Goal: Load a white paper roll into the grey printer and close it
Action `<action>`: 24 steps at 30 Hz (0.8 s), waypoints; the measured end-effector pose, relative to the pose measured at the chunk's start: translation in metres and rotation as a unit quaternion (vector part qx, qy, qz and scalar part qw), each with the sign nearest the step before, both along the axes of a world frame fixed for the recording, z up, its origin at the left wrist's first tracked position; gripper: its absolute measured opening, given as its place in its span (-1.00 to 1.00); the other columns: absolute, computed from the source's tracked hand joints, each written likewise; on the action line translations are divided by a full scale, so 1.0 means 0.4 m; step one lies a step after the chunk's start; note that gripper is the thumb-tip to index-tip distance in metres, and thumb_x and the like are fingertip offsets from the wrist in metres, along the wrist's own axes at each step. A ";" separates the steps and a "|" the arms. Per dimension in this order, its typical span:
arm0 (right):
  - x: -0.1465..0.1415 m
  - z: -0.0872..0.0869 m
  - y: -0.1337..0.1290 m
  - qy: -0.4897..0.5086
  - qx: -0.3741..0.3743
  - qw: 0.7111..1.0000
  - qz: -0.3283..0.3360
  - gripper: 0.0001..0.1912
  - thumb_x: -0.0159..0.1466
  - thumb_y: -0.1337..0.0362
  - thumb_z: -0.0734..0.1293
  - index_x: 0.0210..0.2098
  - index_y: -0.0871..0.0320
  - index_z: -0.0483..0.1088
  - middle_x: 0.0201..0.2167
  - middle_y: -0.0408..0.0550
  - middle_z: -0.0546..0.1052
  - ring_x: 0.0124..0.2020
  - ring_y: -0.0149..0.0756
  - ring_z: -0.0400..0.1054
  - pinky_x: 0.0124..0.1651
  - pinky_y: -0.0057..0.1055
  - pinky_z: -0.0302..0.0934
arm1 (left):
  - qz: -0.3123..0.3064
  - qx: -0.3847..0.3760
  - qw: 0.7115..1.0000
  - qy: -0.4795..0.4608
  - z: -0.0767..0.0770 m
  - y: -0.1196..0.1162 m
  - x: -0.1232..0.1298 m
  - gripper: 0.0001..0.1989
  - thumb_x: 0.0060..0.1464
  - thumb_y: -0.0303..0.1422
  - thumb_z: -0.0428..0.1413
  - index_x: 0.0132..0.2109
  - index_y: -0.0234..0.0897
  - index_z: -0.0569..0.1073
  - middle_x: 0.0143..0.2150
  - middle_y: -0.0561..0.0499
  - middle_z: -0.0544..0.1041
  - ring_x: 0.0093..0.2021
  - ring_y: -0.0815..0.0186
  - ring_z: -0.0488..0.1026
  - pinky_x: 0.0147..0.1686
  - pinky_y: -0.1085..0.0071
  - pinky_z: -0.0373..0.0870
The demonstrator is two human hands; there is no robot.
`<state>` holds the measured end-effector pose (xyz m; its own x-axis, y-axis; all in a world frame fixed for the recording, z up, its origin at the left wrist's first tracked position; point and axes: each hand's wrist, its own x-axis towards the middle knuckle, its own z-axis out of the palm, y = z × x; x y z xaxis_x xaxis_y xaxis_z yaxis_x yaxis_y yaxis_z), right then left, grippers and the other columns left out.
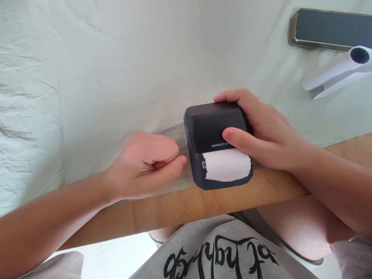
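A dark label printer (pixel 215 124) marked NIIMBOT is tilted up near the table's front edge. My right hand (pixel 258 131) grips its right side, the thumb lying on the top cover and the fingers around the far edge. White paper (pixel 228 166) with ragged edges sticks out at the printer's near end. Just left of the printer is my left hand (pixel 151 164), its fingers curled into a fist and a little blurred. Nothing shows in that fist, and it is slightly apart from the printer.
A pale, wrinkled cloth (pixel 130 58) covers the table, with its wooden edge (pixel 174 205) along the front. At the upper right lie a dark, flat rectangular case (pixel 331 29) and, just below it, a roll of white paper (pixel 334 73).
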<state>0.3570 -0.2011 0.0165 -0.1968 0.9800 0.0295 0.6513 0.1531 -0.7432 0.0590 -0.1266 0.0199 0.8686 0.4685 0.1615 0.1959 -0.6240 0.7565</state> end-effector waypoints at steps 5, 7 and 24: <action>0.000 -0.001 0.001 0.003 -0.005 1.000 0.000 -0.38 0.59 -0.22 0.38 0.45 -0.02 0.48 0.22 0.07 0.73 0.21 0.11 0.67 0.37 0.19 0.63 | 0.059 0.032 0.997 0.035 0.035 0.017 -0.002 -0.54 0.44 -0.53 0.03 -0.34 -0.14 -0.08 -0.50 0.19 -0.06 -0.55 0.39 -0.09 -0.51 0.31 -0.04; -0.001 0.000 0.001 0.003 -0.004 1.000 0.002 -0.38 0.59 -0.22 0.39 0.45 -0.02 0.47 0.22 0.07 0.73 0.20 0.11 0.68 0.36 0.19 0.63 | 0.072 0.038 0.995 0.065 0.035 0.021 0.000 -0.52 0.48 -0.47 0.04 -0.37 -0.16 -0.06 -0.52 0.19 -0.10 -0.57 0.41 -0.14 -0.54 0.33 -0.04; -0.001 -0.001 0.001 -0.003 -0.005 1.000 0.001 -0.40 0.60 -0.21 0.38 0.45 -0.03 0.48 0.20 0.06 0.73 0.16 0.10 0.67 0.33 0.19 0.64 | 0.053 0.180 0.976 0.108 -0.002 0.010 0.007 -0.58 0.51 -0.44 -0.01 -0.35 -0.13 0.01 -0.62 0.19 0.10 -0.63 0.39 0.03 -0.59 0.32 -0.10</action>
